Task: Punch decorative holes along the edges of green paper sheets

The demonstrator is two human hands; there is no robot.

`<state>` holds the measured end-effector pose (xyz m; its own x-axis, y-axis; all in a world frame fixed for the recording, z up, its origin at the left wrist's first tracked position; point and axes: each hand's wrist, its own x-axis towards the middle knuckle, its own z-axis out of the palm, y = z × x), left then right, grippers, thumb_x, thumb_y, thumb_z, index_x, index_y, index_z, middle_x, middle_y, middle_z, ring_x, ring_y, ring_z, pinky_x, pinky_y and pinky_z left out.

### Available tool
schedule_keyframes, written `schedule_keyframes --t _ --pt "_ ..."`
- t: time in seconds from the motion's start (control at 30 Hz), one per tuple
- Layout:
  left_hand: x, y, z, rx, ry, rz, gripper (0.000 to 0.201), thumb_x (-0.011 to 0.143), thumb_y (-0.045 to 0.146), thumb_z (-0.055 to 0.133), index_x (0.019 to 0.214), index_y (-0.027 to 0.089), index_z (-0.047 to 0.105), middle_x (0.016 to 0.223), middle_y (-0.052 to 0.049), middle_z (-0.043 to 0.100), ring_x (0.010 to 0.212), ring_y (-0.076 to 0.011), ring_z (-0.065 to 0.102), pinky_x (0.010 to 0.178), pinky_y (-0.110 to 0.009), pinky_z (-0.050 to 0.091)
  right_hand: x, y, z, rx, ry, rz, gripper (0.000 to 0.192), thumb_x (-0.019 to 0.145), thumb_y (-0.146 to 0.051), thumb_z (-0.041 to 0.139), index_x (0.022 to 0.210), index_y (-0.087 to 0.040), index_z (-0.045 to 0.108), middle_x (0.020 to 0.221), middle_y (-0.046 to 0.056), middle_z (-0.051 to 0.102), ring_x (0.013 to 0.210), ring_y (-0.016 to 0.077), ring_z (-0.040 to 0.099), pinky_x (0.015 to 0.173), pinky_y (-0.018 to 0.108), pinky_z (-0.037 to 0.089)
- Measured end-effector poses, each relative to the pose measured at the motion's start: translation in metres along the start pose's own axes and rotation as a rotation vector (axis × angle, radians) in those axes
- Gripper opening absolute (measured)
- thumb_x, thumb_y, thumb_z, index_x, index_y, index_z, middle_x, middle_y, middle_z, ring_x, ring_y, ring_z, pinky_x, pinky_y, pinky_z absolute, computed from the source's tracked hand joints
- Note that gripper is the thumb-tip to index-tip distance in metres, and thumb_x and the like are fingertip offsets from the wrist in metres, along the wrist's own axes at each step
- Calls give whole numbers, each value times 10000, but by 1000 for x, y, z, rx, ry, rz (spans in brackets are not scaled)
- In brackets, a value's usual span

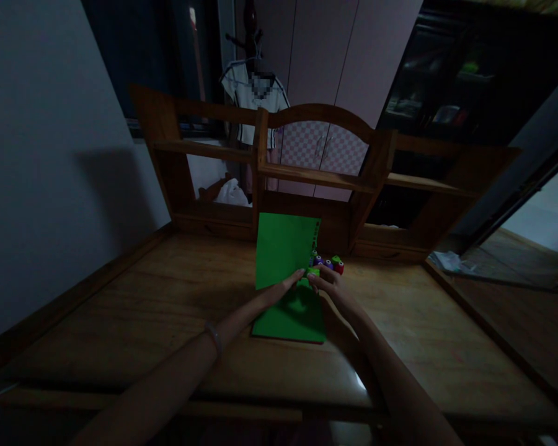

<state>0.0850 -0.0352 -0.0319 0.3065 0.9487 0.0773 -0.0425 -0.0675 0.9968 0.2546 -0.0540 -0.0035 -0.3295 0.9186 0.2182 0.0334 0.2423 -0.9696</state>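
Note:
My right hand (331, 282) has its fingers closed round a small bright-green piece (313, 272), whose kind I cannot make out. Right beside it, my left hand (296, 278) is closed with its thumb at the left of the piece; whatever it grips is hidden. Under both hands lies an opened green notebook-like pad (286, 244), its far leaf tilted up with a row of dark marks or holes along the right edge. The near leaf rests flat on the table. Just past my right hand sit several small purple, red and green pieces (328, 264) with white round spots.
The wooden desk (186, 322) carries a shelf unit (316, 176) along its back. A wall (41, 161) rises on the left. Behind the shelves, a white shirt (246, 93) hangs on a dark coat stand, before pale cupboard doors (325, 56). The room is dim.

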Motion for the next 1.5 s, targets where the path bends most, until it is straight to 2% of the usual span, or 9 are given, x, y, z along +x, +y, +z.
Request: schedule_keyframes --t 0.1,0.47,0.57,0.77,0.87,0.97,1.13,1.33,1.5 --pt "0 1 0 -54 -49 16 415 789 527 475 903 170 653 962 -66 655 990 -212 568 918 -315 413 0 0 0 10 -2 7 215 772 -431 630 841 -232 586 738 -6 532 679 165 490 606 272 364" --pt "0 2 1 -72 -82 32 370 807 484 480 812 157 653 805 -64 654 976 -227 567 921 -342 416 0 2 0 -14 -22 6 211 776 -420 633 846 -228 583 712 -9 531 659 162 491 614 274 365" --pt "0 3 2 -82 -88 5 378 801 482 491 842 145 657 875 -74 661 1025 -239 548 946 -347 401 0 1 -1 -32 -27 1 209 786 -419 622 857 -227 581 707 -11 532 660 160 493 617 273 366" --pt "-4 6 1 -83 -128 -29 440 827 472 478 1073 134 615 1107 -73 623 1180 -232 446 1063 -354 265 0 1 -1 -57 -39 5 254 786 -441 609 891 -214 568 742 -11 541 667 155 503 618 264 381" --pt "-3 4 -1 -93 -145 -42 454 838 466 464 1127 138 588 1174 -64 590 1202 -229 420 1084 -347 219 1 3 -1 -69 -40 -12 260 793 -447 595 886 -207 559 746 -10 545 673 154 510 628 264 391" --pt "-1 0 -2 -91 -142 -61 471 844 469 448 1147 131 572 1201 -72 572 1186 -241 432 1075 -360 232 1 5 -1 -64 -61 -21 265 798 -453 584 889 -206 551 732 -8 546 661 155 515 625 267 400" --pt "3 -6 -3 -87 -150 -18 487 838 488 448 1116 112 583 1188 -88 574 1145 -240 466 1057 -351 264 1 5 -1 -36 -79 -28 256 806 -451 572 896 -213 536 767 0 566 680 159 529 642 273 413" --pt "2 -5 -3 -108 -143 -45 451 825 478 476 1094 139 603 1170 -72 590 1189 -244 427 1069 -359 236 0 4 0 -85 -58 -15 302 795 -494 568 877 -205 540 737 -1 567 677 165 538 643 277 418" --pt "3 -7 -4 -68 -144 -5 460 828 493 463 1052 122 618 1144 -72 601 1156 -232 453 1067 -350 244 0 3 2 -98 -45 -18 305 792 -504 563 888 -215 545 762 2 565 682 164 539 633 272 426"
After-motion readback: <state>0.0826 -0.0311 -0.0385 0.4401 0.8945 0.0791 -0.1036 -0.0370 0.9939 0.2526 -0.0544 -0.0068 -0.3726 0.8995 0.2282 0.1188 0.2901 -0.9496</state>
